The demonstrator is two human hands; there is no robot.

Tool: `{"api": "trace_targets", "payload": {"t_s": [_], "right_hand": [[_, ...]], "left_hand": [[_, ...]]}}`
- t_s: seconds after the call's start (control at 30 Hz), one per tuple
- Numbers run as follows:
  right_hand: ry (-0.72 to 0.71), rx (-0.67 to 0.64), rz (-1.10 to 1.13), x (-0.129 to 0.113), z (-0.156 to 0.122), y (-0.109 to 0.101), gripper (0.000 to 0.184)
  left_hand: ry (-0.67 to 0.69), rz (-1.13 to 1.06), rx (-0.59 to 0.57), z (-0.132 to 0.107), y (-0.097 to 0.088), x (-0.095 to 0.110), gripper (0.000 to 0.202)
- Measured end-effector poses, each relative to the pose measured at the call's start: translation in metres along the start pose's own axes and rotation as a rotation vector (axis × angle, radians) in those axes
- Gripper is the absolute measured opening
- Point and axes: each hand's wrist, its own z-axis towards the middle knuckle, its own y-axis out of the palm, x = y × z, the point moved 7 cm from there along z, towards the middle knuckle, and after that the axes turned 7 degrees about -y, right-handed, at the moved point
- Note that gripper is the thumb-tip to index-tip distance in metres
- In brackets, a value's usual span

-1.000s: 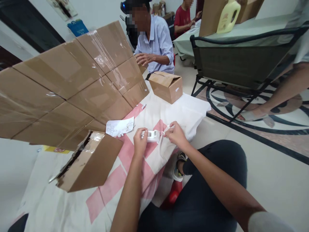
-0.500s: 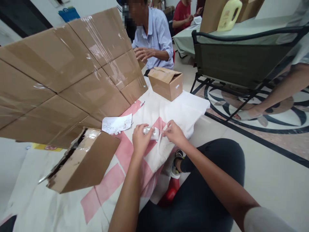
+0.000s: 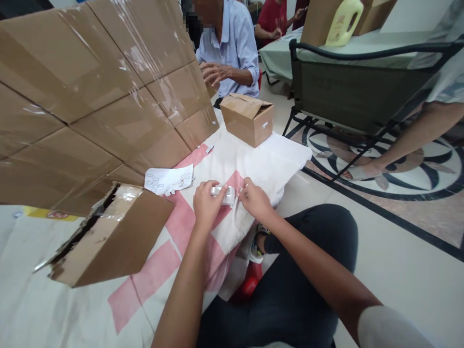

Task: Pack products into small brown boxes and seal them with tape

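A small white plastic piece (image 3: pixel 227 197), its exact kind too small to make out, rests low over the pink and white cloth. My left hand (image 3: pixel 207 202) is closed on its left side, with the thumb laid over its top. Just right of it, my right hand (image 3: pixel 253 197) has thumb and fingertips pinched together; what lies between them is too small to name. A white printed paper (image 3: pixel 169 179) lies behind my left hand, with small white bits at its lower edge.
Left of my hands sits an open cardboard box (image 3: pixel 119 237). Behind it stands a tall wall of taped cartons (image 3: pixel 108 96). A smaller closed carton (image 3: pixel 248 118) is at the far end of the table cloth (image 3: pixel 268 159). Across from me a person (image 3: pixel 232 48) sits working. A folding chair (image 3: pixel 355 92) stands right.
The view has shifted slightly, so things sit a little further left. My right fingertips have moved a bit at the white piece's right side; my left hand keeps its hold.
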Motion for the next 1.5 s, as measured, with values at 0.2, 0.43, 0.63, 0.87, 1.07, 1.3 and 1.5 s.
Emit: {"api": "trace_targets", "payload": {"t_s": [0.2,0.43,0.63,0.87,1.07,1.3,1.5], "right_hand": [[-0.004,-0.021,-0.007,0.001,0.006,0.0,0.026],[0.153,-0.12,0.363,0.02,0.009,0.006,0.028],[0.134,-0.019,0.369,-0.005,0.013,-0.015,0.027],[-0.084,0.033,-0.117,-0.044,0.006,-0.038,0.024],[-0.12,0.183,-0.064,-0.047,-0.027,-0.088,0.017],[-0.152,-0.02,0.481,-0.094,-0.027,-0.047,0.032],[-0.193,-0.114,0.559,-0.109,-0.027,-0.01,0.041]], "left_hand": [[0.0,0.033,-0.011,0.0,0.0,0.001,0.024],[-0.002,0.04,0.019,-0.002,-0.004,0.003,0.025],[-0.021,0.015,0.105,-0.007,-0.007,0.009,0.026],[-0.06,0.015,0.175,-0.009,-0.001,0.003,0.022],[-0.056,-0.08,0.186,-0.01,-0.001,0.004,0.02],[-0.005,-0.357,0.18,-0.028,-0.031,0.015,0.028],[0.057,-0.538,-0.024,-0.052,-0.067,0.027,0.035]]}}
